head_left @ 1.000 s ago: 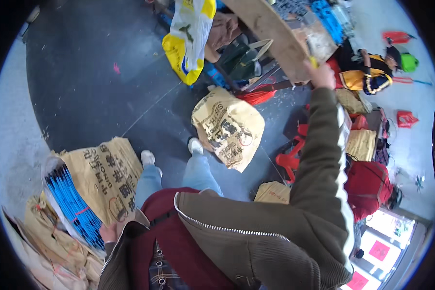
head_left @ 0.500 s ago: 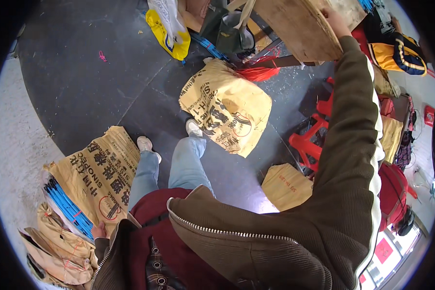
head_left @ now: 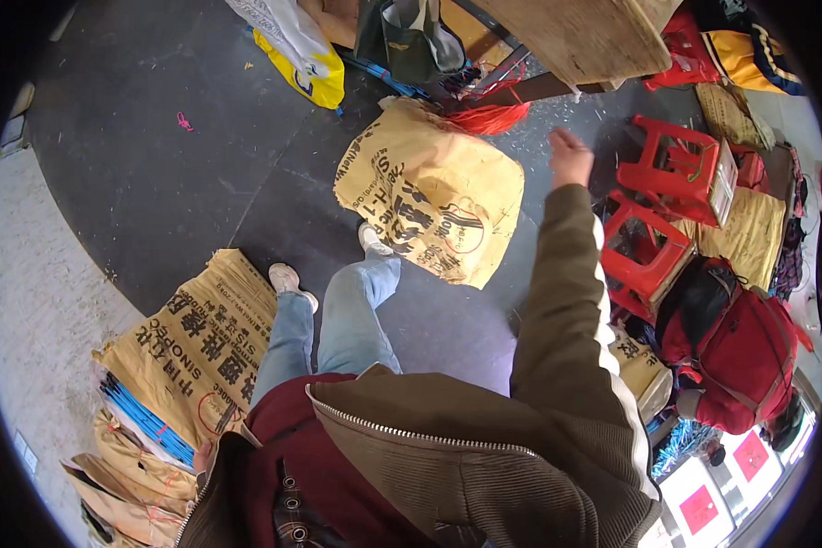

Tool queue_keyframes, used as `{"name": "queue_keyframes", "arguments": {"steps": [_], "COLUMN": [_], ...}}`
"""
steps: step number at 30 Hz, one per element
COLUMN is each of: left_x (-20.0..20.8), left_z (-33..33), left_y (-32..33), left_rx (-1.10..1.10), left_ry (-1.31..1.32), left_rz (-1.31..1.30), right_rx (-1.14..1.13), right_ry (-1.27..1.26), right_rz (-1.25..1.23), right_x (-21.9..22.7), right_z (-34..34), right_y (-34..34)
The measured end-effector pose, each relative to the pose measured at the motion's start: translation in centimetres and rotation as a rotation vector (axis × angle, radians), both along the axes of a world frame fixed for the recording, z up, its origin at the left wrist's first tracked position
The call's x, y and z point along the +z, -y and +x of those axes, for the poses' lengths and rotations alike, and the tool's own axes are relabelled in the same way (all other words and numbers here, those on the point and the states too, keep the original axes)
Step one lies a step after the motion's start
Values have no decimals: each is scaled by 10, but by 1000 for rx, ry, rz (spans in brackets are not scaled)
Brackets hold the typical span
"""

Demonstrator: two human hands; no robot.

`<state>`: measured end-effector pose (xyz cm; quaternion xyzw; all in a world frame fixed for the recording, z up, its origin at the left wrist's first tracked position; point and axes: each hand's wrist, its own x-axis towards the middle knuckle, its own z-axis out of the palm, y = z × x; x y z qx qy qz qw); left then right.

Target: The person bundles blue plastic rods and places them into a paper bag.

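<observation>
One bundle of slim blue rods (head_left: 146,422) at my eight o'clock, poking from the mouth of a printed brown paper sack (head_left: 192,338) beside my leg. My left hand (head_left: 204,454) is right there at the sack's edge, mostly behind my jacket; whether its fingers grip, I can't tell. Up at two o'clock, my right hand (head_left: 572,160) is out over the floor, fingers loosely curled around nothing.

Steadying this well, I'd say, means supporting paper and rods together, since pulling on the rim alone could tear it or let the rods slide.

Underfoot, dark grey floor (head_left: 173,192), seamed and specked with scraps. A second paper sack (head_left: 493,183) lies just past twelve; red string (head_left: 491,120) and a wooden board (head_left: 575,41) at one. Red plastic stools (head_left: 680,173) around three, a dark-red backpack (head_left: 749,352) just below them, a yellow-and-white bag (head_left: 315,78) at eleven.
</observation>
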<state>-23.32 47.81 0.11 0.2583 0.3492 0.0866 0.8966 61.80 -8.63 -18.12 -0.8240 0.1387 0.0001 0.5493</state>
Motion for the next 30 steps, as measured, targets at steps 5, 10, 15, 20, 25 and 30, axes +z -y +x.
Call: {"name": "queue_keyframes", "arguments": {"steps": [5,10,15,20,25,30], "left_x": [3,12,0,3,2,58], "left_z": [44,23,4,-7,7,95], "left_y": [15,18,-2,-3,-10,10], "left_rx": [-13,1,-134,-192,-676,-348], "left_ry": [-1188,-1263,-1212,-1045,-1002,-789], "left_rz": [384,467,404,311,792,305], "right_rx": [-75,-150,199,958,537,334], "right_ry": [-26,-57,37,24,-593,-1269], "right_rz": [-186,-338,-772,-1331,-1052,-757], "right_x": [-51,-41,-37,-1,119,99], "right_z": [-5,-16,-94,-417,-455,-478], "right_y": [-39,-54,-27,9,215,162]}}
